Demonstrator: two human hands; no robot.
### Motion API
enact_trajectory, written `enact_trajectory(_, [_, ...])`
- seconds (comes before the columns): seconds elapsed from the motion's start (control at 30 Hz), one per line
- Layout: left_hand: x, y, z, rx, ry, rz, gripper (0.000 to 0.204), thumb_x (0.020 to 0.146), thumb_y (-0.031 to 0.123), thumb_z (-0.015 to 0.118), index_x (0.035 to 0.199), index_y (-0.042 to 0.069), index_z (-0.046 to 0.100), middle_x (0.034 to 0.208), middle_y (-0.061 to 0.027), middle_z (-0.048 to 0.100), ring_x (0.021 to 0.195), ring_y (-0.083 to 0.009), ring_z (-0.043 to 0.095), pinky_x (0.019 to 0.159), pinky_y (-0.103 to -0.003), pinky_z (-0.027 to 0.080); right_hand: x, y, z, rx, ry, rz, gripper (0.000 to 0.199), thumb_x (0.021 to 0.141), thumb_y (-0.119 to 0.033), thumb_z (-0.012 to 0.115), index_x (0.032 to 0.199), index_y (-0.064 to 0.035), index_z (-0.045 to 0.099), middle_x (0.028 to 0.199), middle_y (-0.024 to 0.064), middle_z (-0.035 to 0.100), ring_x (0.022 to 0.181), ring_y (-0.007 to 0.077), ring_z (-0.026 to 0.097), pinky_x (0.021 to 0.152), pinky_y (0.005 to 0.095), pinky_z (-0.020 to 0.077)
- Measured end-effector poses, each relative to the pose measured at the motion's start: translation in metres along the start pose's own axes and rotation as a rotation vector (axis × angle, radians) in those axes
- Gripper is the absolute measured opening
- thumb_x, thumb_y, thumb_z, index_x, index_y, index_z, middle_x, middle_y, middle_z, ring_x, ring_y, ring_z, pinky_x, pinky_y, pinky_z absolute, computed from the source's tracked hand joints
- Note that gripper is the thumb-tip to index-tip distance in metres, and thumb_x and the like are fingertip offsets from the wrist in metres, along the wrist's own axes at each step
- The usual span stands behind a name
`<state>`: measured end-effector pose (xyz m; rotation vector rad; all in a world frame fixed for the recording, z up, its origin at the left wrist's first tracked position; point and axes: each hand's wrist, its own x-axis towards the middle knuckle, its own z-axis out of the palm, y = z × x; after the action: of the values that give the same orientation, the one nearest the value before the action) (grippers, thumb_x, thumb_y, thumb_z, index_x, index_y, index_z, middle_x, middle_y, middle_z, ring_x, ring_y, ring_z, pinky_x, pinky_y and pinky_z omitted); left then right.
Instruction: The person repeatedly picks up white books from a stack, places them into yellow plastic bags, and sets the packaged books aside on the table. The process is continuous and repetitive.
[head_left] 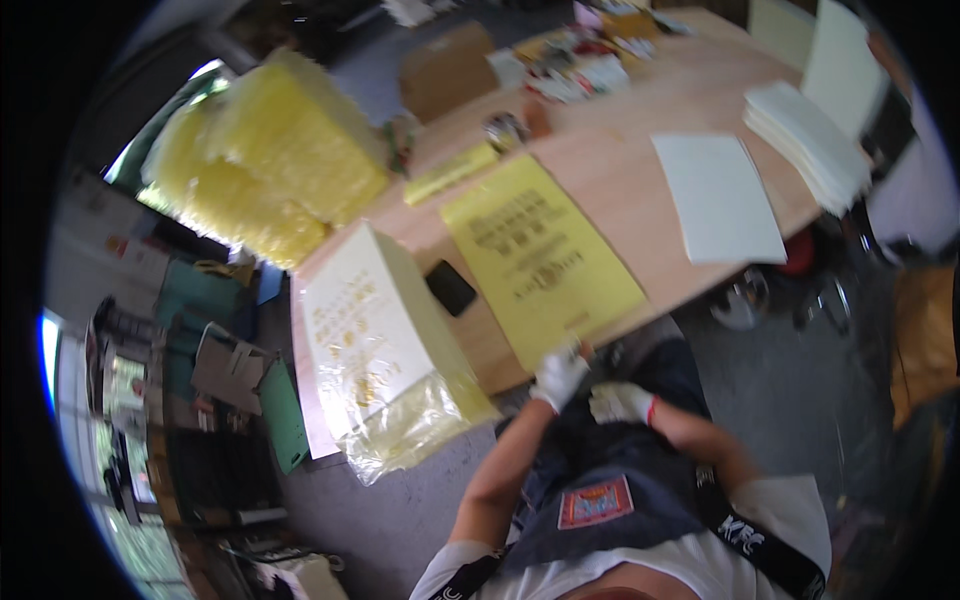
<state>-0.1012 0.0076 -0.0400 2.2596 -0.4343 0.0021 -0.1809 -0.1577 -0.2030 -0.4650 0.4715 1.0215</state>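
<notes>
A flat yellow sheet or bag with dark print (540, 255) lies on the wooden table in front of me and reaches its near edge. My left hand (560, 382), in a white glove, is at the sheet's near corner; its fingers are blurred, and whether they grip the edge cannot be made out. Over my lap, beside the left, my right hand (622, 403) wears a pale glove with a red cuff edge. Its fingers look stretched out, with nothing seen in them. To the left stands a white block-shaped pack with gold print (365, 320), its near end wrapped in clear yellowish plastic (410, 425).
A black phone-like object (451, 287) lies between pack and sheet. Bulky yellow plastic bundles (275, 150) stand at the far left, a narrow yellow pack (452, 173) nearby. White sheets (718, 200) and a white stack (805, 145) lie right. Clutter (580, 70) covers the far end.
</notes>
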Motion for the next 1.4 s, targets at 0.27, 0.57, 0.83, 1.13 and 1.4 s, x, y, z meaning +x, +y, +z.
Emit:
enact_trajectory(0.27, [0.059,0.013,-0.016,0.441,-0.12,-0.143,0.018,0.08,0.025,0.068,0.09,0.01,0.064,0.094,-0.0145,0.067,0.09,-0.0312,0.063,0.077,-0.044,0.05,-0.03,0.002,0.021,-0.036,0.039,-0.127,0.035,0.099,-0.029,0.046,0.125,-0.0068,0.053,0.119,0.0163,0.06,0.109,0.0356,0.059,0.095,0.052,0.0484])
enact_trajectory(0.57, [0.082,-0.023,-0.019,0.402,-0.283,-0.15,0.025,0.084,0.035,0.064,0.083,0.01,0.067,0.081,-0.017,0.064,0.082,-0.0355,0.062,0.073,-0.046,0.047,-0.029,-0.007,0.031,-0.104,0.041,-0.123,0.034,0.099,-0.026,0.045,0.126,-0.0064,0.051,0.108,0.0139,0.064,0.092,0.0302,0.065,0.084,0.0465,0.0541])
enact_trajectory(0.83, [0.091,-0.017,-0.043,0.215,-0.077,0.023,0.026,0.092,0.029,0.057,0.093,0.005,0.067,0.088,-0.0165,0.067,0.082,-0.0319,0.063,0.076,-0.039,0.048,-0.09,-0.125,0.188,-0.823,0.398,-0.481,0.031,0.094,-0.035,0.057,0.103,-0.0057,0.059,0.077,0.0057,0.065,0.058,0.0148,0.059,0.047,0.0311,0.0477])
enact_trajectory(1.13, [0.121,0.04,-0.074,-1.047,0.153,-0.146,0.041,0.093,0.004,0.048,0.133,0.01,0.049,0.093,-0.0097,0.064,0.068,-0.0172,0.057,0.079,-0.034,0.05,-0.054,-0.154,0.132,-1.617,0.957,-1.008,0.039,0.091,-0.04,0.051,0.091,-0.003,0.063,0.076,0.0158,0.064,0.067,0.0291,0.065,0.066,0.0375,0.0512])
enact_trajectory(1.4, [0.109,0.077,-0.084,-0.638,-0.011,-0.076,0.036,0.094,0.0,0.047,0.129,0.004,0.053,0.112,-0.0094,0.067,0.06,-0.0079,0.05,0.065,-0.024,0.049,-0.11,-0.136,0.162,-0.752,0.419,-0.96,0.033,0.093,-0.034,0.051,0.092,-0.0043,0.066,0.089,0.009,0.069,0.08,0.0279,0.065,0.071,0.0393,0.0491])
